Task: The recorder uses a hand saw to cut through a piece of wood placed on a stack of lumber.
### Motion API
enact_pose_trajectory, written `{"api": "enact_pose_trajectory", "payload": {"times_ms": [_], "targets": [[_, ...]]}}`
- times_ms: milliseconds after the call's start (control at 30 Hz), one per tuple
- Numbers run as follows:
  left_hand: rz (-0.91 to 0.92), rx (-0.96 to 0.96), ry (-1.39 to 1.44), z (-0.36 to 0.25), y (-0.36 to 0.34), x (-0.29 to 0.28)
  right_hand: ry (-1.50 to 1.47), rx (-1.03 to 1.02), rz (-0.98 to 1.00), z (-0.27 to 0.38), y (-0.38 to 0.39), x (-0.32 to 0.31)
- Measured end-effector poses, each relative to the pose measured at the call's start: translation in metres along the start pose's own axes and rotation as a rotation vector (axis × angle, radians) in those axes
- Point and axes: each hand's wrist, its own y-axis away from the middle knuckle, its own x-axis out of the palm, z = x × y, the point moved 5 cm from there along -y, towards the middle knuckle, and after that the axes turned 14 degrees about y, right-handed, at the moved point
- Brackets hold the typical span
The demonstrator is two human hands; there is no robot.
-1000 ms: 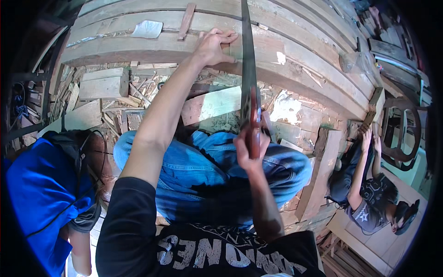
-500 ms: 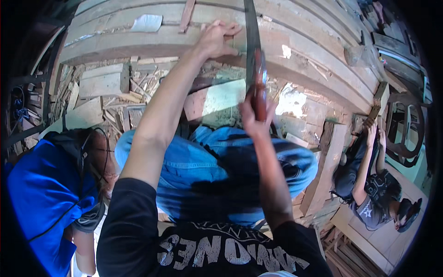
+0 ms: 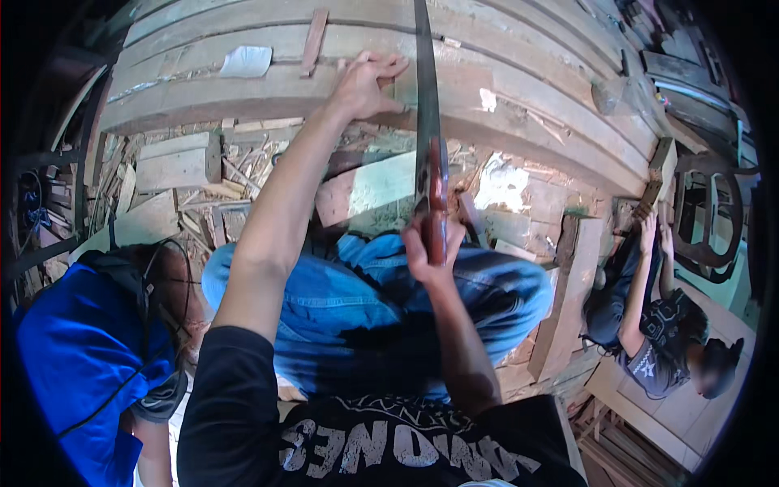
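Note:
A handsaw (image 3: pixel 427 105) with a long dark blade and a reddish-brown wooden handle lies lengthwise across the near edge of a wooden beam (image 3: pixel 284 106). Its handle is in the grip of my right hand (image 3: pixel 430 247), low over my jeans, with the fingers wrapped round it. My left hand (image 3: pixel 367 88) presses on the beam just left of the blade, thumb and fingers spread. Whether the blade sits in a cut is hard to make out.
Wood offcuts (image 3: pixel 178 160) and splinters litter the ground before me. A strip of wood (image 3: pixel 314 42) and a pale scrap (image 3: pixel 246 62) lie on the planks. Someone in blue clothing (image 3: pixel 93 341) is at my left; another person (image 3: pixel 673 325) works at the right.
My right hand has drawn the handsaw back toward me, so its handle is lower and slightly farther left. The left hand stays on the beam; the whole view has shifted a little.

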Motion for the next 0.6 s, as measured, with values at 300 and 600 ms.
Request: {"api": "enact_pose_trajectory", "payload": {"times_ms": [300,600], "targets": [[-0.042,0.038,0.046,-0.004,-0.004,-0.008,0.004,-0.038,0.049,-0.009,-0.005,0.004],[-0.055,-0.024,0.09,0.003,0.006,-0.003,-0.1,0.219,0.064,0.0,-0.019,-0.009]]}}
